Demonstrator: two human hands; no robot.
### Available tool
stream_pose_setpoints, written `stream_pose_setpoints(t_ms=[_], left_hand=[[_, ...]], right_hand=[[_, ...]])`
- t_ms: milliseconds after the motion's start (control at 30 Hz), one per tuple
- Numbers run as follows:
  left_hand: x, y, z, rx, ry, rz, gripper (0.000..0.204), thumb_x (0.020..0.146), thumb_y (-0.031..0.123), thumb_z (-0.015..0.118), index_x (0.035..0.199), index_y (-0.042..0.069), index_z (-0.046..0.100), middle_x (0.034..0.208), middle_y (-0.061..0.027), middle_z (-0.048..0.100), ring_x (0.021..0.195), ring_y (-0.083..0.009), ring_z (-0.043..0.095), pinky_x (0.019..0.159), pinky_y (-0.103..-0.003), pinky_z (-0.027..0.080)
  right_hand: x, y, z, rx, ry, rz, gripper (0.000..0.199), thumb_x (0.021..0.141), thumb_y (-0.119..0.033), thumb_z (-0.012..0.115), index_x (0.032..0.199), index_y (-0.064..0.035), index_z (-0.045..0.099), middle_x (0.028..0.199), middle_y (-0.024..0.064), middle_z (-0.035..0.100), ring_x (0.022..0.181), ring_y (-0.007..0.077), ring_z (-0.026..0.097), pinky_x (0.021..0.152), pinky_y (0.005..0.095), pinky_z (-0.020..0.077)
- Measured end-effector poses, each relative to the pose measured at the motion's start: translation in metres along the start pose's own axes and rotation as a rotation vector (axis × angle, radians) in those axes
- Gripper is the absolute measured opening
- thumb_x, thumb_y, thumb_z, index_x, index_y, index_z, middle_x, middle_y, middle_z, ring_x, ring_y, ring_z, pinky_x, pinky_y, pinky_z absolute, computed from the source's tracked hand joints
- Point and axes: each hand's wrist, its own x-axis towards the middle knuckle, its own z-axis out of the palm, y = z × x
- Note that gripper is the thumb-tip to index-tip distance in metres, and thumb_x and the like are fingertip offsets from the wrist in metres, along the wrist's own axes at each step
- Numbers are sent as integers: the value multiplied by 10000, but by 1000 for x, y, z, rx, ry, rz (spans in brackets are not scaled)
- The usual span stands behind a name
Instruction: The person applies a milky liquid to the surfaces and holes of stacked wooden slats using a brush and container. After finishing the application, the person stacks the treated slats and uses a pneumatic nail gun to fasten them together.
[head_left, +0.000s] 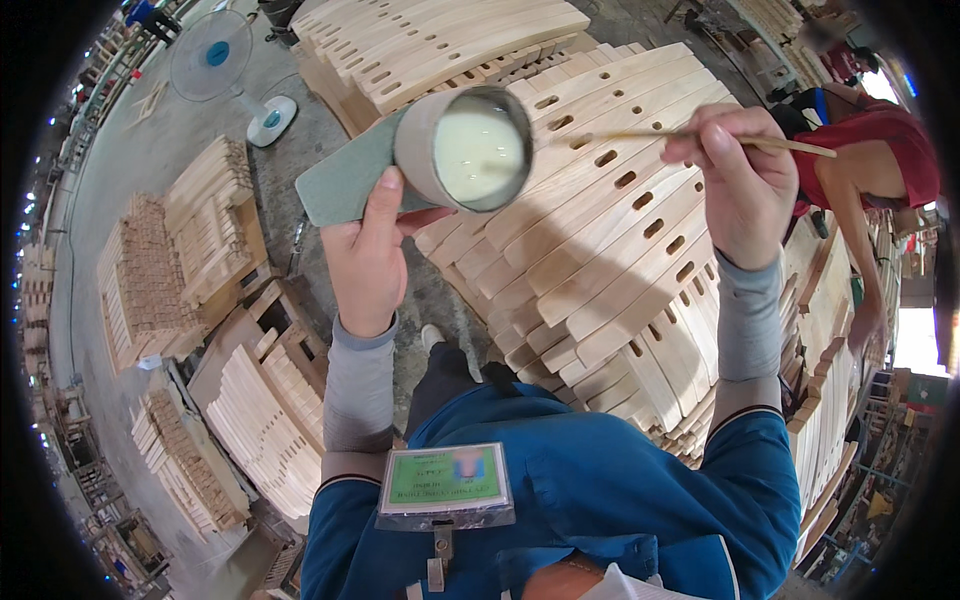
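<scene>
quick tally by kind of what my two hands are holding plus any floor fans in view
Round can of cream-white liquid, in the left hand: 1
Green flat pad held with the can: 1
Thin wooden stick, in the right hand: 1
White floor fan with blue hub: 1
Total: 4

Bare concrete floor [160,150] is lying open at the left around the standing fan [225,70]. The stacked slotted wooden slats [620,230] are blocking the middle; another person [880,160] is crowding the right.
</scene>
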Motion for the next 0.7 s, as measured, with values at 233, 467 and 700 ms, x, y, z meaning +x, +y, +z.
stream_pose_setpoints(t_ms=[233, 467, 700], left_hand=[[-12, 20, 13, -13, -106, 87, 281, 895, 102, 439, 1139, -35, 461, 1048, -115, 555, 892, -188, 584, 648, -340, 565], [-17, 20, 18, -58, -168, 59, 274, 905, 102, 415, 1126, -51, 465, 1037, -126, 556, 890, -198, 584, 657, -348, 563], [-14, -3, 28, -13, -54, -25, 275, 898, 77, 403, 1120, -78, 454, 1084, -152, 519, 901, -236, 577, 664, -375, 563]], right_hand=[[-18, -19, 16, 45, -229, 40, 84, 771, 72, 567, 855, 70, 560, 856, 171, 597, 760, 213, 620, 705, 289, 521], [-29, -8, 24, -15, -159, 6, 55, 772, 58, 584, 753, 38, 536, 813, 151, 602, 719, 205, 626, 603, 249, 504], [-49, 7, -2, 307, 116, 251, 130, 827, -46, 541, 738, 43, 506, 804, 183, 596, 700, 232, 630, 617, 317, 539]])
